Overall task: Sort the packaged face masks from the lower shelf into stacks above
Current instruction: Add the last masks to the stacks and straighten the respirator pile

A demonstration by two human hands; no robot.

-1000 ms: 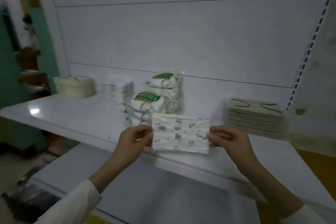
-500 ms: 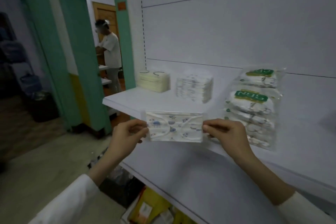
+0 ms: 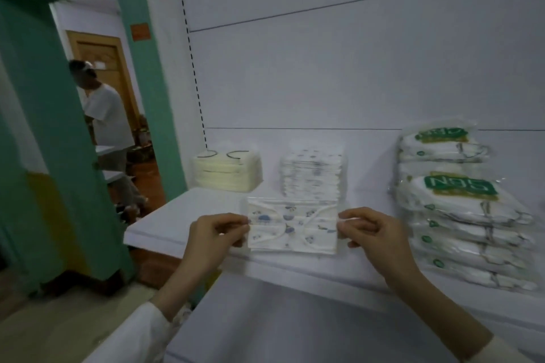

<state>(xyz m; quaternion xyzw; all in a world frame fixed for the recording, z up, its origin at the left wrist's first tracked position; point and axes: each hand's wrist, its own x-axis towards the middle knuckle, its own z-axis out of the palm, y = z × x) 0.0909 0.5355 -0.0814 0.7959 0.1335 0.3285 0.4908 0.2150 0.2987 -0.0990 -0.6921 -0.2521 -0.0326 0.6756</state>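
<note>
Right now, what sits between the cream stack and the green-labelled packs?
In the head view, the printed-mask stack stands between the cream stack and the green-labelled packs.

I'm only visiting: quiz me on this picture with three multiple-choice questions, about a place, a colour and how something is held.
1. Where on the shelf is the cream mask stack? A left end; B middle; C right end.
2. What colour are the labels on the bagged masks? A red; B green; C blue.
3. How is the printed mask held? A lying on the shelf; B by one hand; C pinched by left hand and right hand.
Answers: 1 A, it sits leftmost; 2 B, green bands show; 3 C, each hand pinches an end.
</note>
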